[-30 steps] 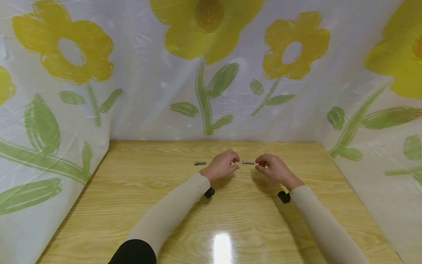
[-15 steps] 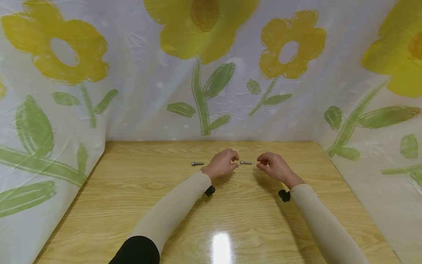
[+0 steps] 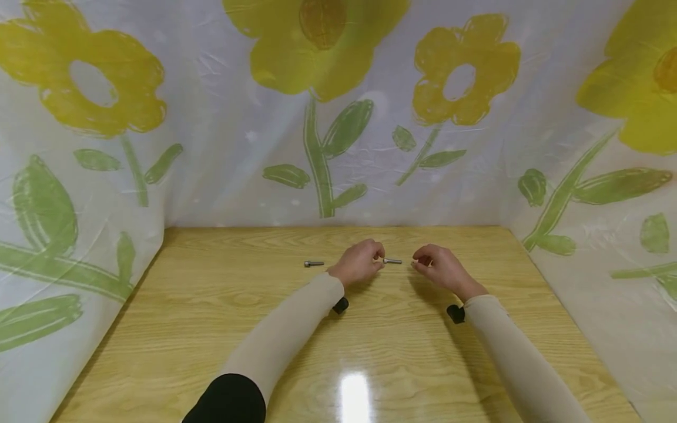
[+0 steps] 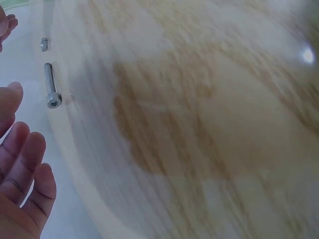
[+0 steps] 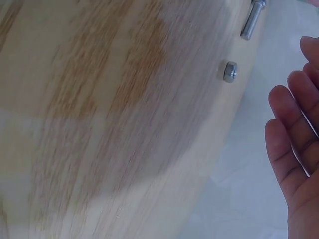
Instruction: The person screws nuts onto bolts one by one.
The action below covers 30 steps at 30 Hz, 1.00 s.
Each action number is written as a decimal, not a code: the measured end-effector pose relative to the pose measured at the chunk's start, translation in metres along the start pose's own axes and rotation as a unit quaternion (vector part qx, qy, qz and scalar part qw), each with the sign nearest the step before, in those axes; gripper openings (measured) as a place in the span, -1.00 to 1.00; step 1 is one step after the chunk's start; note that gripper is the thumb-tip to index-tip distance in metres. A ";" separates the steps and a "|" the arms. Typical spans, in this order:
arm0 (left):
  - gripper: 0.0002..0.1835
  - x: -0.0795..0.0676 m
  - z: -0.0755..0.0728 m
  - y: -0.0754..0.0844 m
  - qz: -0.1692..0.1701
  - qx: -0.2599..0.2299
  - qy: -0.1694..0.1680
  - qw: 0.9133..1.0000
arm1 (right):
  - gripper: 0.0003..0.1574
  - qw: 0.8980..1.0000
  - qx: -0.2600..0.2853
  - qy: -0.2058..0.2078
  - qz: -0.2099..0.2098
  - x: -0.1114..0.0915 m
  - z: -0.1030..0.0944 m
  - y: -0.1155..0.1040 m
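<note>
A silver socket-head bolt (image 3: 393, 261) lies on the wooden table between my two hands, its head toward the left. My left hand (image 3: 361, 261) is beside that head, thumb and fingers curved and parted. In the left wrist view, a gap shows between the fingers and the bolt (image 4: 51, 87). My right hand (image 3: 443, 271) hovers past the bolt's threaded end, with loosely bent fingers. Close to its fingertips is a small round metal piece like a nut (image 5: 230, 72), lying on the table in the right wrist view. Neither hand visibly holds anything.
A second bolt (image 3: 314, 264) lies left of my left hand. Flower-print sheeting (image 3: 238, 176) rises behind the wooden table (image 3: 243, 329) and along both sides. A bright reflection shows on the tabletop near the front.
Relative to the table, my left hand has edged right, closer to the bolt's head. My right hand has drawn slightly right, away from the threaded end. The head view has shifted a little.
</note>
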<state>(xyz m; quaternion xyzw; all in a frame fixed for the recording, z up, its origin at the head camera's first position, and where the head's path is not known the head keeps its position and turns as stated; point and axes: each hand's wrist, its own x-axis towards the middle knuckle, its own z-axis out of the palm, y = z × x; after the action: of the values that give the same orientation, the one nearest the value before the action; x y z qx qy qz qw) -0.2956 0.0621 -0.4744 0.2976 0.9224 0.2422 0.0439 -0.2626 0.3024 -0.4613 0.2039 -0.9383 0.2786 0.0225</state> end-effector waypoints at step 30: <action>-0.70 0.019 0.016 0.002 -0.026 0.006 -0.017 1.000 | -0.80 1.000 -0.005 0.000 -0.003 0.004 0.004 0.013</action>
<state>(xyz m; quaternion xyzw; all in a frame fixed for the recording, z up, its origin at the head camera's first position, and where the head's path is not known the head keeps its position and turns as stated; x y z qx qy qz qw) -0.3063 0.0805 -0.4866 0.2779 0.9305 0.2300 0.0636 -0.2710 0.3086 -0.4707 0.2068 -0.9390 0.2736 0.0243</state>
